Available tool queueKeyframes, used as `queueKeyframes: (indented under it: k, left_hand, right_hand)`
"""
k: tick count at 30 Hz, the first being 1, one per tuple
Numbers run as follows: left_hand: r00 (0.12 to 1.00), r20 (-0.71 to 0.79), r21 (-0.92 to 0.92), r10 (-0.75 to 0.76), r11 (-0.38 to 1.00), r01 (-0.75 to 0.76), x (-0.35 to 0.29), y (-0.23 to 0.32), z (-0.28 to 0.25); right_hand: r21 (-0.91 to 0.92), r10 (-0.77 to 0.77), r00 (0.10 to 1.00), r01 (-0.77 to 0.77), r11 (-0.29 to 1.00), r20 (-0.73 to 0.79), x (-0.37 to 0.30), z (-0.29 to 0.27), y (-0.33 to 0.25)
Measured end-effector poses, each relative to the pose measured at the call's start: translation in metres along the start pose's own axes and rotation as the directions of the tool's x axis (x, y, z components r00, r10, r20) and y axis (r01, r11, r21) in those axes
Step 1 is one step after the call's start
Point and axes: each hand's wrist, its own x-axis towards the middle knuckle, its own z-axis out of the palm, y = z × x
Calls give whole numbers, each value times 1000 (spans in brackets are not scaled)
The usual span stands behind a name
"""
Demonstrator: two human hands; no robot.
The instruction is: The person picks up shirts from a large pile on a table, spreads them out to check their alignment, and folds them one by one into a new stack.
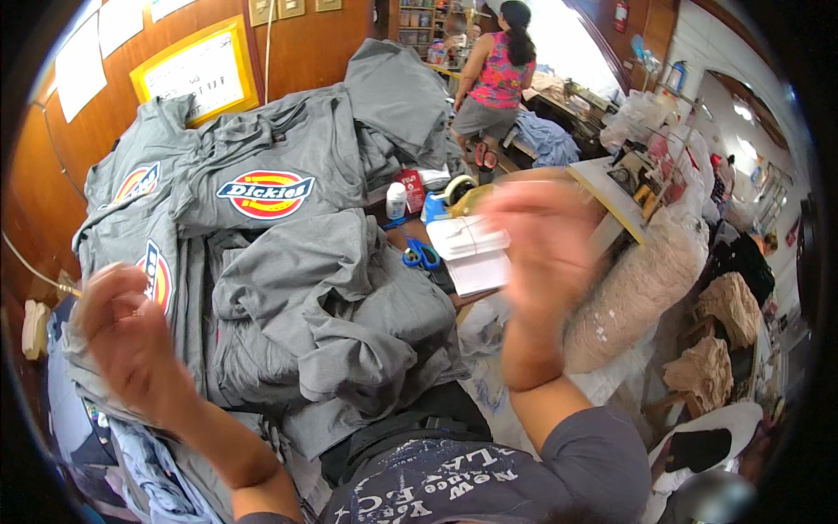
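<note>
Gray garment (297,279), crumpled and unheld, lies atop a gray cloth pile (423,323) as a worker's bare hands hover on either side. L hand (131,345), left of the garment, has curled fingers apart from the thumb, w/ nothing seen between them; R hand (546,253), held up to the garment's right, is too blurred to tell if its fingers are apart, together or gripping anything. Printed gray shirts (332,140) lie beyond the garment; to its right are blue-handled scissors (423,254), a white pad (478,271) and a white bottle (396,203). Farther off, beyond and right of the garment, stands a co-worker (501,65), back turned. Step in hand is prob. handling the gray pieces, this one neither spread nor folded; next move likely calls for finding an edge (bunching hides collar & hem) and pinching it w/ both hands.
</note>
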Motion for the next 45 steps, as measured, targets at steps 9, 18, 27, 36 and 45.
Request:
queueKeyframes:
  k: [9, 18, 27, 36, 45]
  left_hand:
    - [492, 322, 148, -809, 556, 818, -253, -107, 20]
    - [295, 589, -62, -752, 322, 945, -310, -15, 66]
    - [426, 702, -179, -571, 437, 882, -307, 17, 112]
    - [385, 587, -438, -712, 120, 891, -238, -24, 115]
    - [522, 541, -2, -659, 620, 785, -190, -135, 87]
  right_hand:
    - [-530, 646, 560, -381, 757, 519, -189, 62, 127]
    - [750, 797, 461, -661, 15, 390, -125, 32, 89]
    - [881, 744, 529, -442, -169, 409, -118, 31, 87]
    - [932, 703, 633, -339, -125, 324, -101, 32, 110]
    - [822, 977, 214, -554, 131, -11, -159, -39, 197]
